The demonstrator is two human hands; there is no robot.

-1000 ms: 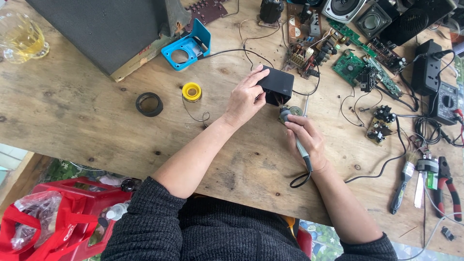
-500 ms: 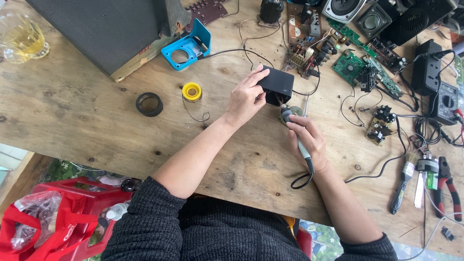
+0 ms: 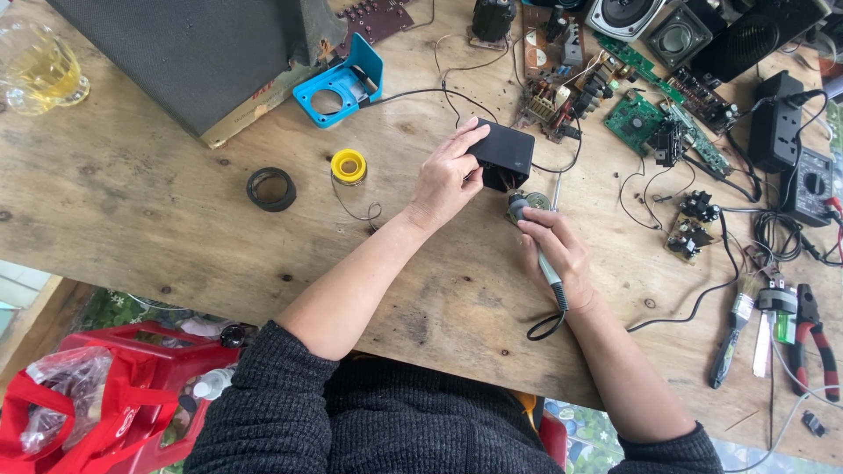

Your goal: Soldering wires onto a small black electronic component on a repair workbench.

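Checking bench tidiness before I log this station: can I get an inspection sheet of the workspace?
Surface: wooden table, worn, stained.
Job's things: black box tilted up; soldering iron, tip at a small round part under the box.
Clutter: solder spool, tape ring, blue holder, circuit boards, speakers, multimeter, pliers, glass.
Grippers: left hand grips the box; right hand holds the iron.
Cables: black leads loop across the right side.
Surroundings: red basket beneath the table edge.
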